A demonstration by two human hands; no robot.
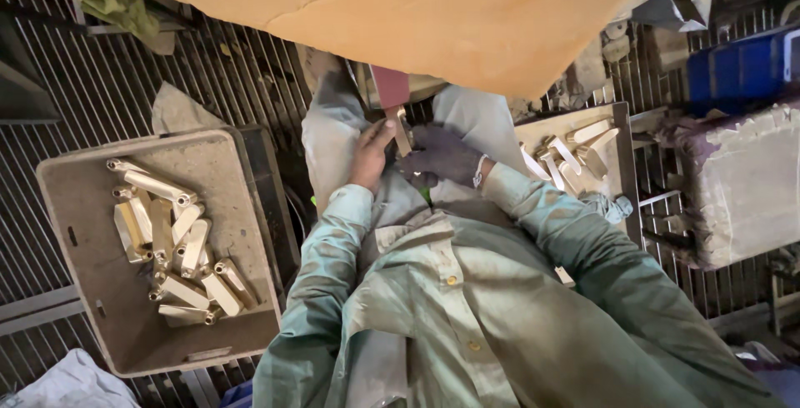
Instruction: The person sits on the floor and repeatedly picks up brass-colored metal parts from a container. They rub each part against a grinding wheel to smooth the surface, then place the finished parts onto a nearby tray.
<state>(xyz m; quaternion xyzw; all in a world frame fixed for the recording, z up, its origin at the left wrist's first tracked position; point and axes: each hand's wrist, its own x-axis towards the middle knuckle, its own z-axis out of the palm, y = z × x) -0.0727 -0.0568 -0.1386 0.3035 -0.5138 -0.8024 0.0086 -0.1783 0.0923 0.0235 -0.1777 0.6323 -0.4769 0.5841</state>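
While the camera looks down over a pale green shirt, a slim brass-coloured metal piece (pixel 402 131) stands nearly upright between the 2 hands, just below a reddish block (pixel 389 87) under the big orange-tan sheet (pixel 433 8). At far left, a grey plastic crate (pixel 79 208) rests on the metal grating (pixel 217 66) and holds a loose heap of similar brass-coloured pieces (pixel 179 241), lying crosswise over one another. Moving inward, the bare left hand (pixel 369 156) pinches the piece from its left side, fingers curled and thumb tip pressed against the metal. Just beside it, the right hand (pixel 443 155), in a dark glove, is closed in a loose fist around the lower end of the same piece, touching it from the right. Further right, a shallow tan tray (pixel 621 145) holds several more pale metal pieces (pixel 571 154), scattered at angles. At far right sits a blue bin (pixel 737 70).
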